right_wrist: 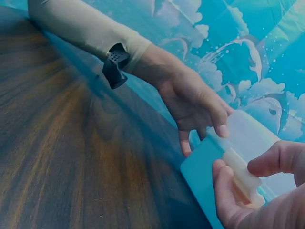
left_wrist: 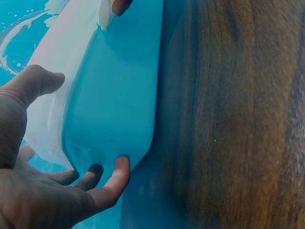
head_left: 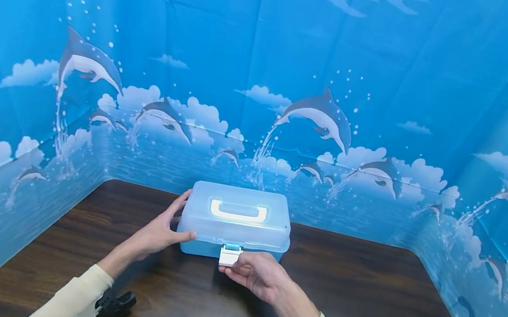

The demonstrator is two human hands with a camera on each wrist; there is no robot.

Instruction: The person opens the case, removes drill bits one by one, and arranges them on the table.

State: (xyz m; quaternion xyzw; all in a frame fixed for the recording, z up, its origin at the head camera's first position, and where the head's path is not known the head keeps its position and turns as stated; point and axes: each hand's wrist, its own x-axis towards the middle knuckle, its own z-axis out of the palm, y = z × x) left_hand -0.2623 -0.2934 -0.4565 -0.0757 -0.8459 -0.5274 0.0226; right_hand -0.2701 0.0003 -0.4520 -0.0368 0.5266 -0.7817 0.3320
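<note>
A light-blue plastic storage box (head_left: 200, 248) with a translucent lid (head_left: 235, 228) stands on the table, its lid down. A white carry handle (head_left: 237, 212) lies flat on top. My left hand (head_left: 157, 233) grips the box's left end, the thumb by the lid's front edge. In the left wrist view its bent fingers (left_wrist: 121, 174) touch the end wall of the box. My right hand (head_left: 265, 278) is at the front, pinching the white latch (head_left: 229, 257) between thumb and fingers. The right wrist view shows the latch (right_wrist: 242, 174) tilted outward in that pinch.
The dark wooden table (head_left: 352, 296) reaches out to both sides of the box. Behind it and along both sides hangs a blue curtain (head_left: 229, 66) printed with dolphins and clouds. Black straps (head_left: 116, 303) sit on both wrists.
</note>
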